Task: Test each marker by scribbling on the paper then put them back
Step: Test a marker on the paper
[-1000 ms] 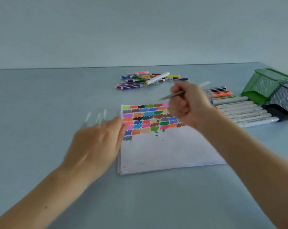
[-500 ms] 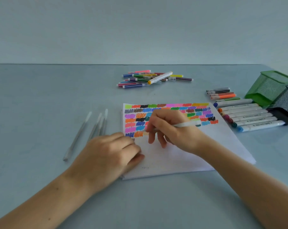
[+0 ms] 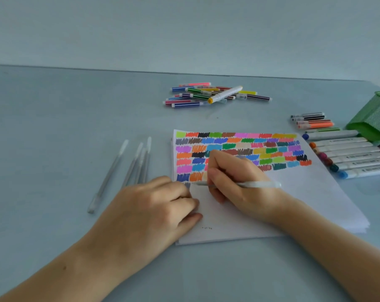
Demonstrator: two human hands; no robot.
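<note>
We grip a slim, clear-bodied pen [image 3: 245, 184] in our right hand [image 3: 239, 182], tip on the swatch-covered paper [image 3: 304, 192], while our left hand [image 3: 154, 210], fingers curled, pins its edge.

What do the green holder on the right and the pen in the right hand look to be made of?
Green holder: probably painted metal mesh; a fine grid you can see through, with a solid rim. Pen gripped by the right hand: likely frosted, translucent plastic; the pale barrel looks matte and cloudy. Neither material is certain from this view.
</note>
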